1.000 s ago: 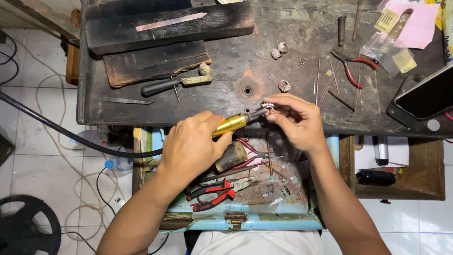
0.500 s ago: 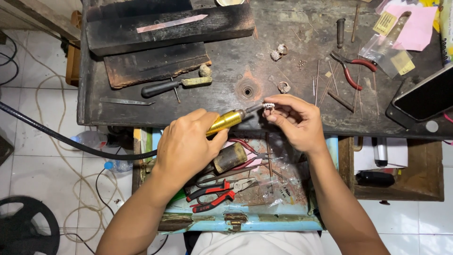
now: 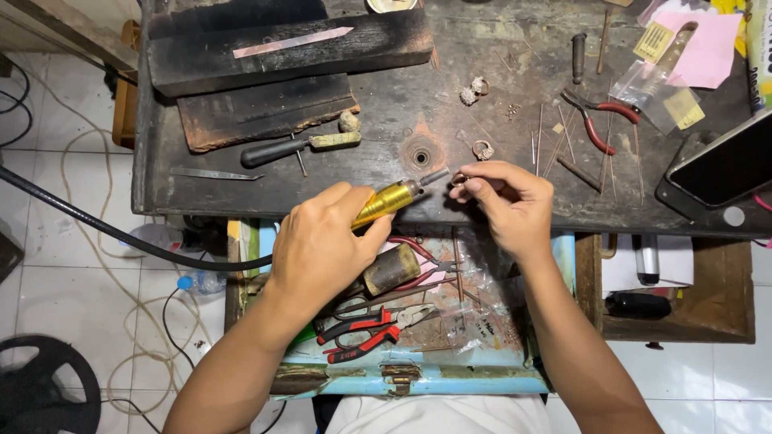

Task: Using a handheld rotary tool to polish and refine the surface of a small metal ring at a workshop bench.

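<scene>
My left hand [image 3: 322, 241] grips a gold-coloured rotary handpiece [image 3: 394, 198] fed by a thick black hose [image 3: 96, 227]; its metal tip points right at a small ring [image 3: 459, 179]. My right hand [image 3: 508, 201] pinches that ring between thumb and fingertips, just off the tool tip, over the front edge of the dark scorched workbench [image 3: 322, 173].
More rings [image 3: 474, 88] and one ring [image 3: 482, 149] lie on the bench, with red-handled pliers [image 3: 599, 120], thin rods, a black-handled tool [image 3: 297, 147], charred wooden blocks [image 3: 265, 108] and a phone [image 3: 724, 169] at right. A blue drawer [image 3: 410, 378] below holds pliers and tools.
The tool tip and the ring have drawn slightly apart; my left hand shifted a little left and down. My right hand stays put, holding the ring.
</scene>
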